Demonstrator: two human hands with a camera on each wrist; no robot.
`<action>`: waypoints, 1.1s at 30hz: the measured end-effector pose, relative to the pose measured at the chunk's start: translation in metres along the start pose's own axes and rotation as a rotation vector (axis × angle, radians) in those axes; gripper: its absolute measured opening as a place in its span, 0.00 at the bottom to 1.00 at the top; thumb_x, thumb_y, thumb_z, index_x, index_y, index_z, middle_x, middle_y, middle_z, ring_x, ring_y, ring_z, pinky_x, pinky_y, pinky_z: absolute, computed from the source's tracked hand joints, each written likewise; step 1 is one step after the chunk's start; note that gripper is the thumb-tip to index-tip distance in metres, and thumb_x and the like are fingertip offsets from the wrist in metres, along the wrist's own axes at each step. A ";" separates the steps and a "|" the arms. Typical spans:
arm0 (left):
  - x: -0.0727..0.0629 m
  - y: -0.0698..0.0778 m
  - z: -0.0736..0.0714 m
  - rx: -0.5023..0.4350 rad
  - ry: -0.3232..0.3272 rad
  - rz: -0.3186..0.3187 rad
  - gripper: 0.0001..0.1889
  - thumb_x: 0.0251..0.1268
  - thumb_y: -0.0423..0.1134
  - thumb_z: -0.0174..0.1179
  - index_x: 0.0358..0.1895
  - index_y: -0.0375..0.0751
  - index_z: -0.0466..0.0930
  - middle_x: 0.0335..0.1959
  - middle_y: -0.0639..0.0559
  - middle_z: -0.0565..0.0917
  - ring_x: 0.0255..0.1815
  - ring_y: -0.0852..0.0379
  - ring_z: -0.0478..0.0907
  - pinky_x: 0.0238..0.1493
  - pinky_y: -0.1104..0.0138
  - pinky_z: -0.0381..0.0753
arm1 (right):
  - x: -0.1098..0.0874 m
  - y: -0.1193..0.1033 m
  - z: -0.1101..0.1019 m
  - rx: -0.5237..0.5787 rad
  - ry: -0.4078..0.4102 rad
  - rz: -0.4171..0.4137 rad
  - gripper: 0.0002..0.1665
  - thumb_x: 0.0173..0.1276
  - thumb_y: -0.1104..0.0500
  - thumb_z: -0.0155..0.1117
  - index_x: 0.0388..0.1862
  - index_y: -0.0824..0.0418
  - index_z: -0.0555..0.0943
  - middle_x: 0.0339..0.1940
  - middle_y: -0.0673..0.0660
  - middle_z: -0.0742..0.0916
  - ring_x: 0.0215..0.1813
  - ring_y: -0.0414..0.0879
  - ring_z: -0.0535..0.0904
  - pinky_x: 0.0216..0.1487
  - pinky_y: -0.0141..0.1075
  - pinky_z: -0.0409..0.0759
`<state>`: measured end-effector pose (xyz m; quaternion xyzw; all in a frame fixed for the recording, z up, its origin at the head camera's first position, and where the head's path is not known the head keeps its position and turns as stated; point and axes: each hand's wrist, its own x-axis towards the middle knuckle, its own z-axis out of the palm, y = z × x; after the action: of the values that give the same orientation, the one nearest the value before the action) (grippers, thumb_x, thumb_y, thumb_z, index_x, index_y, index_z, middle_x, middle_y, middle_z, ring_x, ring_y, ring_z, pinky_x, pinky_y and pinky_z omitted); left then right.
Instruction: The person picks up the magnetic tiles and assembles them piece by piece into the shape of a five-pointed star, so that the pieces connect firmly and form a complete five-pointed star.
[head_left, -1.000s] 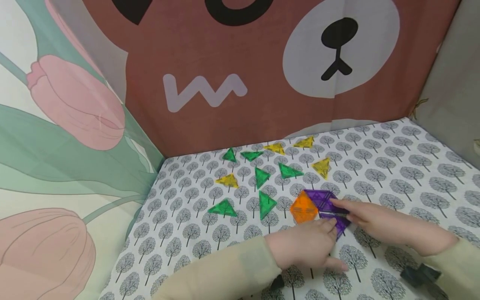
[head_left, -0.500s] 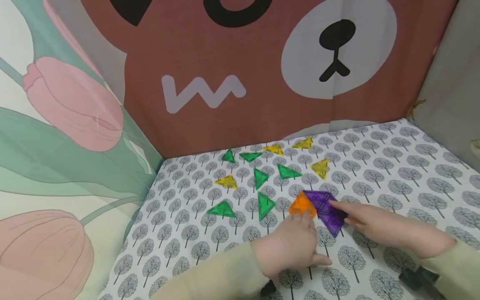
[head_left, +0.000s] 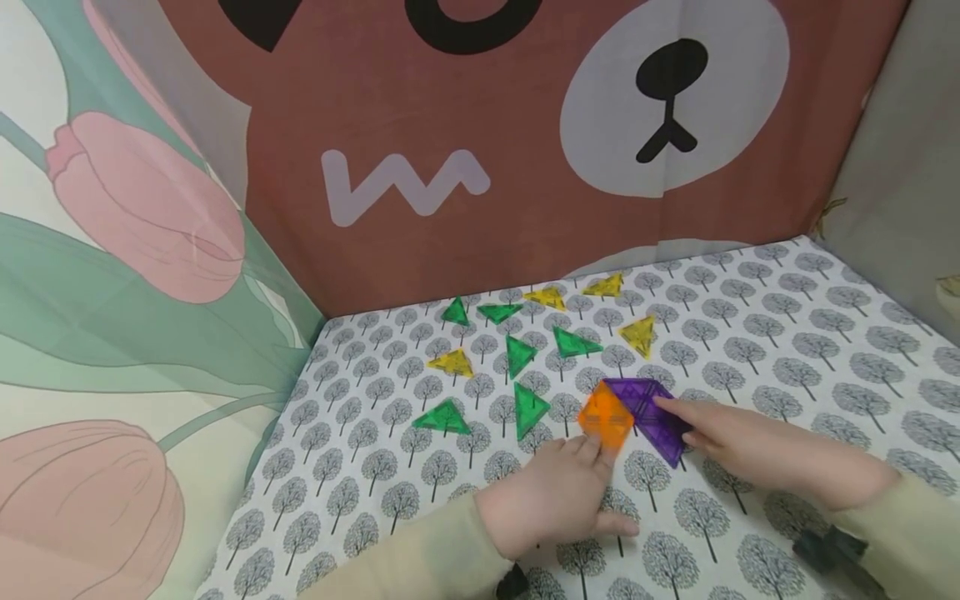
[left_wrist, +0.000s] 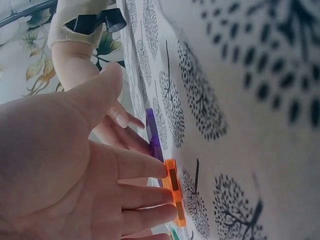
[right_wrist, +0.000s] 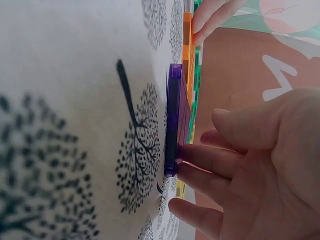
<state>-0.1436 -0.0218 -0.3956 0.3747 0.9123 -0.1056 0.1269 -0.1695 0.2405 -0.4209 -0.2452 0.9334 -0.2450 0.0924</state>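
Orange triangular magnetic tiles (head_left: 606,410) lie flat, forming a diamond shape, with their right side against several purple triangular tiles (head_left: 645,402). My left hand (head_left: 558,492) touches the near edge of the orange tiles with straight fingertips, its thumb held out to the side. In the left wrist view the straight fingers (left_wrist: 145,195) rest on the orange tile (left_wrist: 175,192). My right hand (head_left: 757,446) touches the right side of the purple tiles with extended fingers, which hide part of them. The right wrist view shows the fingertips at the edge of the purple tile (right_wrist: 173,120).
Several loose green triangle tiles (head_left: 531,408) and yellow triangle tiles (head_left: 639,336) lie scattered farther back and left on the tree-print cloth (head_left: 360,500). A bear-print curtain (head_left: 450,250) stands behind the surface, a tulip-print one (head_left: 150,208) on the left.
My left hand has moved left from the purple tiles onto the orange tiles, then toward their near edge. My right hand stays at the purple tiles, whose near part has swung slightly.
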 end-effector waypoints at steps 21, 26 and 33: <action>-0.062 -0.098 0.007 -0.514 0.086 -0.145 0.36 0.73 0.64 0.46 0.76 0.48 0.62 0.77 0.44 0.58 0.76 0.45 0.55 0.71 0.49 0.58 | 0.037 -0.024 -0.016 -0.039 -0.022 -0.115 0.32 0.76 0.58 0.56 0.77 0.61 0.63 0.68 0.70 0.73 0.66 0.67 0.70 0.61 0.62 0.70; -0.094 -0.143 0.025 -0.572 0.213 -0.320 0.22 0.74 0.44 0.57 0.68 0.43 0.74 0.65 0.36 0.72 0.65 0.40 0.69 0.65 0.46 0.68 | 0.054 -0.043 -0.007 -0.024 -0.101 -0.188 0.33 0.77 0.61 0.55 0.78 0.60 0.60 0.71 0.62 0.72 0.70 0.60 0.67 0.64 0.56 0.70; -0.092 -0.184 0.042 -0.554 0.282 -0.328 0.25 0.70 0.34 0.61 0.69 0.45 0.74 0.74 0.43 0.64 0.73 0.43 0.61 0.68 0.48 0.64 | 0.088 -0.074 0.009 -0.120 -0.216 -0.243 0.31 0.78 0.60 0.52 0.78 0.59 0.61 0.76 0.64 0.65 0.75 0.63 0.58 0.70 0.58 0.60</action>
<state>-0.2043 -0.2225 -0.3889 0.1855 0.9629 0.1799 0.0778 -0.2121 0.1363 -0.3956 -0.3861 0.8945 -0.1704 0.1473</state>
